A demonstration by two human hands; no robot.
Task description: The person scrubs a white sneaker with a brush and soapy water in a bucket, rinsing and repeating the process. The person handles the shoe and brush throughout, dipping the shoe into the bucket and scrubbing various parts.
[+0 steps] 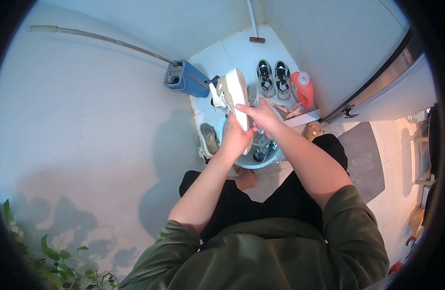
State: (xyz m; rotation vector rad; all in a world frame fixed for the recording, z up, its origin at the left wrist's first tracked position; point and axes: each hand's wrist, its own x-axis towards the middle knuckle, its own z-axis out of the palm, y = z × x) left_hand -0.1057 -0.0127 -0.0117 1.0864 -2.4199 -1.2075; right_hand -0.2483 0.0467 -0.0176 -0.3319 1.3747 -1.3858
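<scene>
My left hand (237, 137) grips a white and beige sneaker (234, 90) near its lower end. The sneaker is tilted on its side, its white sole edge facing up and right. My right hand (263, 117) is closed around a scrub brush (253, 95), whose bristles sit beside the sole. The right thumb rests on the sneaker's white side. Below both hands stands a light blue basin (256, 166) holding water and a dark item (261, 153) that I cannot make out clearly. Left of the basin, another sneaker (209, 139) lies on the floor.
Beyond the basin are a pair of black and grey sneakers (273, 80) and a red detergent bottle (303, 88). A blue mop bucket (195, 79) with a long handle (117, 42) stands by the left wall. A low white ledge (302, 119) and a door (392, 90) are at right.
</scene>
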